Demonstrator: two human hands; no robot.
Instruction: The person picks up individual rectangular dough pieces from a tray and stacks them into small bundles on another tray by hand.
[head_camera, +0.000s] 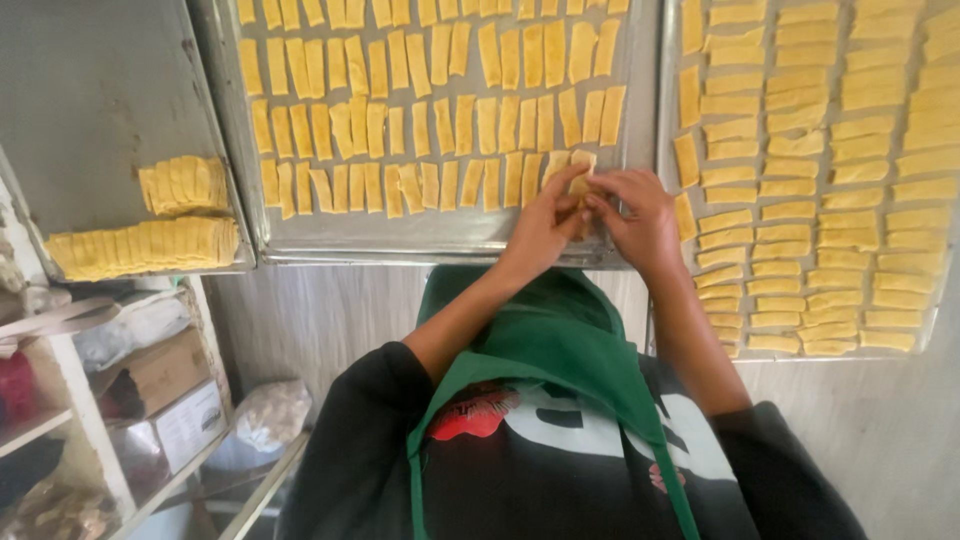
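My left hand (540, 228) and my right hand (640, 222) meet at the near edge of the middle metal tray (400, 246). Both pinch one yellow dough strip (580, 184) between their fingertips, at the right end of the nearest row. The tray is filled with several rows of flat yellow dough strips (430, 120) laid side by side. My forearms reach out from black sleeves, and a green apron hangs over my chest.
A second tray (668, 120) on the right holds several columns of dough strips (790, 200). On the left, a grey tray (100, 90) carries two stacks of strips (150, 246). White shelves (90, 420) at lower left hold boxes and bags.
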